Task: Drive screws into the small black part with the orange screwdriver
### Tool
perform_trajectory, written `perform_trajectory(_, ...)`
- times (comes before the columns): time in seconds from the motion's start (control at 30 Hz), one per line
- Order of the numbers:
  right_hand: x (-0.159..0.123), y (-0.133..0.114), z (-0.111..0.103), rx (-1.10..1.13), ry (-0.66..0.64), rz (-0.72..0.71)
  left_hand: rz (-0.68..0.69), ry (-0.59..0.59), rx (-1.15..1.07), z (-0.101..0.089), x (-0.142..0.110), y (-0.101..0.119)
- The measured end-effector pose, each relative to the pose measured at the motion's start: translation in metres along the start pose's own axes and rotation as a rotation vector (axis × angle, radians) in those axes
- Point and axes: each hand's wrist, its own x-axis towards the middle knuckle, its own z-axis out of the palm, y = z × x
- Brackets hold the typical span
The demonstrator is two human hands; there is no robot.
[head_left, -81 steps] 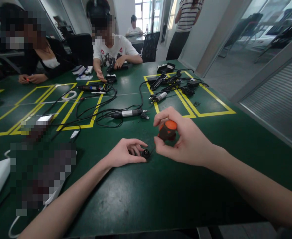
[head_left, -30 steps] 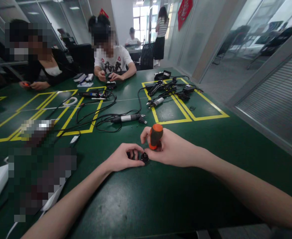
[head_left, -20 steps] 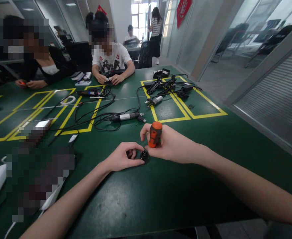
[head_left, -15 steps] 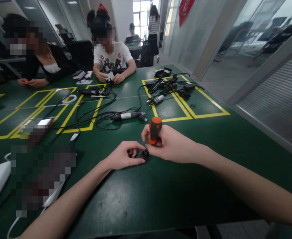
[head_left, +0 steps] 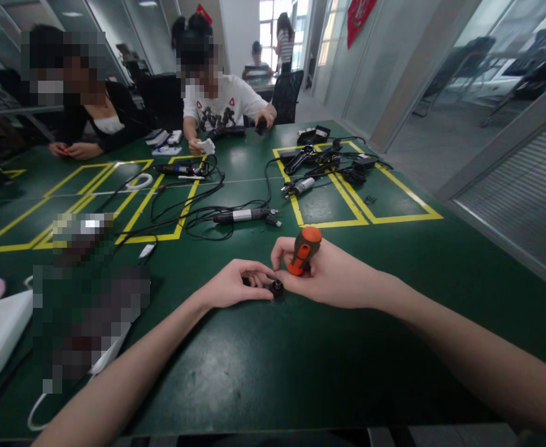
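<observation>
Screwdriver [head_left: 305, 249], stubby, with an orange and dark grey handle, is in the right hand [head_left: 340, 273], just above the near part of the green tabletop [head_left: 217, 379]. That hand grasps the handle between thumb and fingers, its orange end up and leaning a little to the right (the shaft is too hidden to make out). Just below and to the left of it, a small round black part [head_left: 277, 288] sits on the tabletop, a short metallic stub pointing up from its middle. Thumb and forefinger of the left hand [head_left: 236, 284] close around this part from the left, the other fingers curled behind; the two hands nearly meet above it.

Beyond the hands lies a pen-shaped tool [head_left: 242, 215] in black and silver, with a USB plug [head_left: 273, 221] near its tip and a loose loop of black cable [head_left: 208, 234] around its other end. Yellow tape lines [head_left: 406, 218] mark rectangles farther out, and a white ring-shaped coil [head_left: 139, 181] lies across one at the left. Across the tabletop, a co-worker in a white T-shirt [head_left: 236, 99] holds a white object [head_left: 206, 147] in one hand.
</observation>
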Motion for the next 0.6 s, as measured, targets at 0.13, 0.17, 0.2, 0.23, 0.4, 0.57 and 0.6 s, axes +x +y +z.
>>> perform_trajectory(0.13,0.0007,0.0009,-0.001,-0.03,0.029,0.001,-0.041,-0.025,-0.034,-0.0028,0.0015,-0.0007)
perform_trajectory(0.17,0.0008,0.0006,-0.0014,-0.038,0.03,0.001,-0.046,-0.032,-0.033,-0.0035,0.0017,-0.0006)
perform_trajectory(0.2,0.0008,0.0002,-0.0018,-0.044,0.027,0.004,-0.048,-0.038,-0.028,-0.0042,0.0018,-0.0005)
perform_trajectory(0.23,0.0007,-0.0004,-0.0022,-0.05,0.024,0.007,-0.046,-0.042,-0.019,-0.0047,0.0019,-0.0004)
perform_trajectory(0.4,-0.0003,-0.0018,-0.0022,-0.062,0.019,0.011,0.014,-0.057,0.003,-0.004,0.0013,0.0018)
perform_trajectory(0.57,-0.0001,-0.0013,-0.0019,-0.087,0.014,0.0,0.004,-0.044,0.059,0.001,0.0001,0.0057)
perform_trajectory(0.6,0.0,-0.0015,-0.0022,-0.081,0.015,-0.006,0.014,-0.026,0.085,0.0024,-0.0006,0.0061)
